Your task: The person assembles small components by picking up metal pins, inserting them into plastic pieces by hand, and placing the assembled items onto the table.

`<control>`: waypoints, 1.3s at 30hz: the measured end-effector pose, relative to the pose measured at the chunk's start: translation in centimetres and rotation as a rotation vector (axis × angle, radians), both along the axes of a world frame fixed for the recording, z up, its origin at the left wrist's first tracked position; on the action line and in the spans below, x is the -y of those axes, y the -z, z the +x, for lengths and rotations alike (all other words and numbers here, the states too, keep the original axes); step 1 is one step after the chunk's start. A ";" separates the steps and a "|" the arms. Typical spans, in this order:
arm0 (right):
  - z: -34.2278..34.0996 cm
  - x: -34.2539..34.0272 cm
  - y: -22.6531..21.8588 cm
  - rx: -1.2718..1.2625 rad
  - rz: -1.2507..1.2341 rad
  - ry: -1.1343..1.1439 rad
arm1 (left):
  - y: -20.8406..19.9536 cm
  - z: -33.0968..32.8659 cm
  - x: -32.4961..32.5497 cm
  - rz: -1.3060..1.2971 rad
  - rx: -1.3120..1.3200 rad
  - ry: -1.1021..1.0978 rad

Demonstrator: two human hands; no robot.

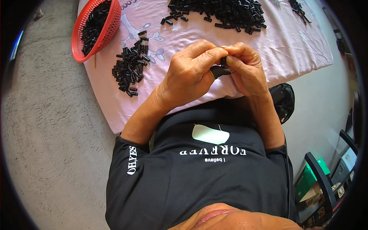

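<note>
My left hand (189, 73) and my right hand (248, 69) meet above the near edge of the cloth-covered table. Both have their fingers closed in a pinch around a small black plastic piece (224, 61), which is mostly hidden by the fingertips. A black finger cot (220, 71) with a yellowish rim covers my left thumb. Left of my hands lies a small heap of short black tubular pieces (130, 67). Beyond them is a larger pile of similar black pieces (226, 15).
A red plastic basket (116, 28) of black pieces leans at the table's left edge, with a thin stick below it. Pink patterned cloth (111, 111) covers the table. Thin dark parts (299, 10) lie far right. A black bag (282, 102) and a green box (306, 182) are at right.
</note>
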State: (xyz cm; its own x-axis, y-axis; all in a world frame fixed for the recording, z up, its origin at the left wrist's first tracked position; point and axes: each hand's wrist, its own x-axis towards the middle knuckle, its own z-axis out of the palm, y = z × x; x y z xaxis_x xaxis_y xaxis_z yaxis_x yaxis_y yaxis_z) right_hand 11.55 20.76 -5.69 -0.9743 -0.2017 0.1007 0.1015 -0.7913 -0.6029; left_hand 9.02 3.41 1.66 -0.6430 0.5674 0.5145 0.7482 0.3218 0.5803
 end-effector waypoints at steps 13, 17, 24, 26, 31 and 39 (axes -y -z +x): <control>-0.1 0.0 -0.6 0.051 0.053 -0.013 | 0.5 -3.2 5.4 -0.150 -0.004 -0.385; 0.0 -0.1 -0.5 0.039 0.092 -0.013 | 1.7 -5.0 10.0 -0.410 -0.145 -0.604; -0.2 -0.1 -0.4 0.031 0.122 -0.026 | 2.5 -6.8 9.4 -0.412 -0.102 -0.550; -0.2 0.0 -0.5 0.044 0.122 -0.018 | 2.6 -7.7 8.1 -0.391 -0.133 -0.509; -0.3 0.1 -0.4 0.038 0.089 -0.028 | 3.2 -9.6 7.7 -0.531 -0.041 -0.526; -0.3 0.3 -0.4 0.033 0.106 0.001 | 2.8 -7.6 7.0 -0.396 0.024 -0.475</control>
State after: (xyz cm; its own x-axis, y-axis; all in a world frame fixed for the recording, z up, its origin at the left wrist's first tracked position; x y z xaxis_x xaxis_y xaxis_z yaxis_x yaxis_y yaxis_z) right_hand 11.26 20.42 -5.26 -0.9770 -0.2081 0.0464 0.1218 -0.7237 -0.6793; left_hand 1.37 -3.54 -1.16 -0.8809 0.3616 0.3055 0.4588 0.8110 0.3631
